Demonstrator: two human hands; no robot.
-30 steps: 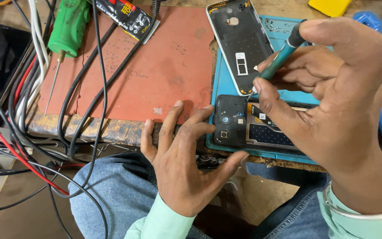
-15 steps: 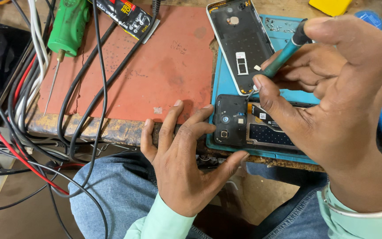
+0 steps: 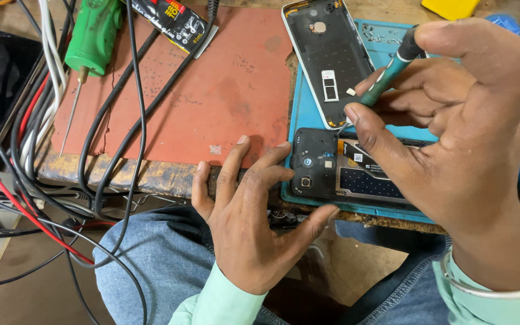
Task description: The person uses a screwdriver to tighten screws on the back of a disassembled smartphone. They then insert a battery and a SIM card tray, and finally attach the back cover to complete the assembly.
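An opened black phone [image 3: 332, 171] lies on a blue work mat [image 3: 302, 102] at the bench's front edge, its inner boards showing. My left hand [image 3: 254, 222] rests with spread fingers against the phone's left end and the bench edge, holding nothing. My right hand [image 3: 458, 132] hovers over the phone's right part and grips a teal-handled screwdriver [image 3: 389, 69], whose tip is hidden behind my thumb and points down toward the phone. The phone's detached back cover [image 3: 329, 60] lies just beyond, inner side up.
A reddish mat [image 3: 212, 96] covers the bench's left part. A green soldering tool [image 3: 91, 36], a black glue tube [image 3: 173, 21] and several black, white and red cables [image 3: 61, 180] crowd the left. A yellow object [image 3: 452, 7] sits at the far right.
My right hand with the screwdriver has shifted slightly; the left hand and phone stay put.
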